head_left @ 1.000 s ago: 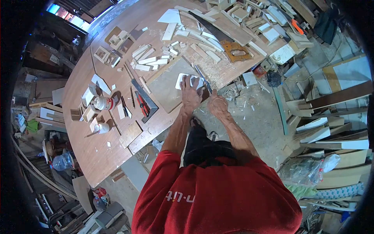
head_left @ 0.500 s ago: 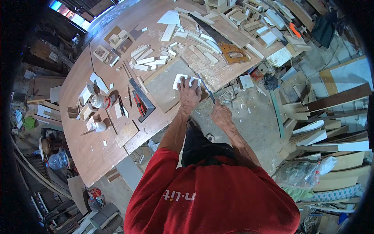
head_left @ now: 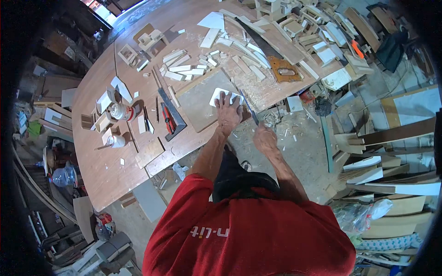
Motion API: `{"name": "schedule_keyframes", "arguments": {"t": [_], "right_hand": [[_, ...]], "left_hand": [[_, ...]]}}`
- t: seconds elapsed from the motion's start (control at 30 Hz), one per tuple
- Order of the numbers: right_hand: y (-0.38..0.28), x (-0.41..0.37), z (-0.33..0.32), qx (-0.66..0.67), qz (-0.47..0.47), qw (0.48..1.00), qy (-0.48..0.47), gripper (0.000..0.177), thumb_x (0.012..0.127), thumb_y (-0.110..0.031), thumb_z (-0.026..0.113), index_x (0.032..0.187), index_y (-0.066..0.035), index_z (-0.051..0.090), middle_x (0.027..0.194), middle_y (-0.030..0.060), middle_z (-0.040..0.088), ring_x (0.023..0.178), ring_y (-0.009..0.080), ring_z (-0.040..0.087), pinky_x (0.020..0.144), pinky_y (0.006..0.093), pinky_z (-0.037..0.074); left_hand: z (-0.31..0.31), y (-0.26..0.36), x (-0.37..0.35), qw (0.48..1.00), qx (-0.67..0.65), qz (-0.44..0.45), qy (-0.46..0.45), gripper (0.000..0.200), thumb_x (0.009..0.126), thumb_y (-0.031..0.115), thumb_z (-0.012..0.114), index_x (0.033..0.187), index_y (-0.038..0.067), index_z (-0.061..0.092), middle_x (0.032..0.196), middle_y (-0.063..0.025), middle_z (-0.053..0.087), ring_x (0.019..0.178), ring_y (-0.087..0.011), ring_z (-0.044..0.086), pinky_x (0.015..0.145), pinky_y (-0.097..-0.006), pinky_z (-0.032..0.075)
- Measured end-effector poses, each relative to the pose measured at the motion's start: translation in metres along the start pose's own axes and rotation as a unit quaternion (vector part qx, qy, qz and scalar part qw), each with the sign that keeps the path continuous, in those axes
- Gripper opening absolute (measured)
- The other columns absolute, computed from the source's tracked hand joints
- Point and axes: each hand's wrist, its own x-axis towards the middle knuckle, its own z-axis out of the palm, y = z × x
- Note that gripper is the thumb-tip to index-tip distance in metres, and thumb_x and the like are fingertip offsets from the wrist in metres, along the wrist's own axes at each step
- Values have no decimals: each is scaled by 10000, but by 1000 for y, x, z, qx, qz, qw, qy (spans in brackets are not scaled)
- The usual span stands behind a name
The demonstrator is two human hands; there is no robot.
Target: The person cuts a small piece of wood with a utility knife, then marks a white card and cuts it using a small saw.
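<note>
My left hand (head_left: 229, 112) lies flat with spread fingers on a white piece with rounded corners (head_left: 214, 98), pressing it onto a flat board (head_left: 195, 101) near the table's front edge. In my right hand (head_left: 265, 138) is a slim tool (head_left: 255, 118) with a dark handle and a narrow bluish blade. Its blade runs along the right end of the white piece, and my fist is out past the table edge, over the floor. What kind of blade it is, I cannot tell.
Left of the board lie a dark try square (head_left: 174, 132) and red-handled pliers (head_left: 169, 120). Glue bottles (head_left: 122, 112) stand farther left. Short wood blocks (head_left: 177, 64) are piled behind the board. A wooden-handled saw (head_left: 284, 69) and sawdust are at the right.
The view has turned slightly, shifting the table to the right in the picture. Both hands keep much the same places by the white piece, the tool still at its right end.
</note>
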Motion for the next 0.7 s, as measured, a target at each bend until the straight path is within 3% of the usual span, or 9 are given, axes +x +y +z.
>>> {"name": "schedule_keyframes", "arguments": {"t": [0.03,0.07,0.13,0.17,0.23,0.37,0.47,0.53,0.7], "right_hand": [[-2,-4,-4,-10,67,996,-62,334,815,-161,544,1070,44,478,852,246,628,840,410,618,733,455,490],[15,6,16,-10,68,996,-65,334,815,-161,544,1070,44,478,852,246,628,840,410,618,733,455,490],[55,41,68,170,-4,983,-71,370,795,-160,568,1074,57,458,822,277,618,803,431,619,716,486,483],[43,43,57,172,-2,983,-71,370,795,-160,568,1074,57,458,822,277,618,803,431,619,716,486,483],[3,40,17,24,1,999,-34,387,816,-183,542,1099,61,441,822,278,618,822,427,620,731,500,475],[20,14,26,57,-7,998,-1,368,820,-174,535,1090,59,444,830,277,619,854,423,623,735,505,475],[11,10,11,20,43,997,-63,368,815,-146,511,1104,72,444,833,288,616,833,439,615,735,509,473],[16,38,31,4,-37,999,24,275,845,-174,518,1028,29,484,698,248,613,718,423,627,643,508,494],[9,20,18,2,-28,999,16,265,822,-148,546,1001,33,473,716,268,610,719,437,623,639,505,496]], "left_hand": [[-2,0,-1,1000,0,-4,-1,394,770,217,617,1151,118,599,1297,-163,413,1284,-428,273,1010,-621,236],[-3,0,0,1000,-1,-1,-11,407,779,223,616,1171,118,584,1302,-161,410,1287,-424,273,1015,-616,235],[-4,-1,1,1000,-1,3,-22,421,788,230,614,1191,119,569,1307,-160,407,1290,-421,274,1021,-611,233],[-4,-1,1,1000,4,5,-24,420,792,228,612,1195,120,566,1309,-160,406,1288,-423,274,1020,-613,232],[-4,-2,1,1000,8,11,-28,420,795,227,610,1199,120,563,1311,-161,404,1286,-426,274,1020,-615,231],[-4,1,2,999,6,-9,-33,409,809,221,600,1205,124,560,1311,-158,409,1285,-421,276,1018,-611,234],[-8,3,1,999,3,-11,-40,405,814,219,596,1206,123,560,1312,-160,410,1285,-421,275,1018,-613,232],[-7,1,1,999,-1,-8,-38,404,815,221,595,1205,123,561,1312,-161,410,1285,-422,275,1017,-616,230],[2,-1,1,1000,-3,-5,-11,402,767,217,616,1157,118,592,1300,-151,407,1281,-432,275,1007,-617,233]]}}
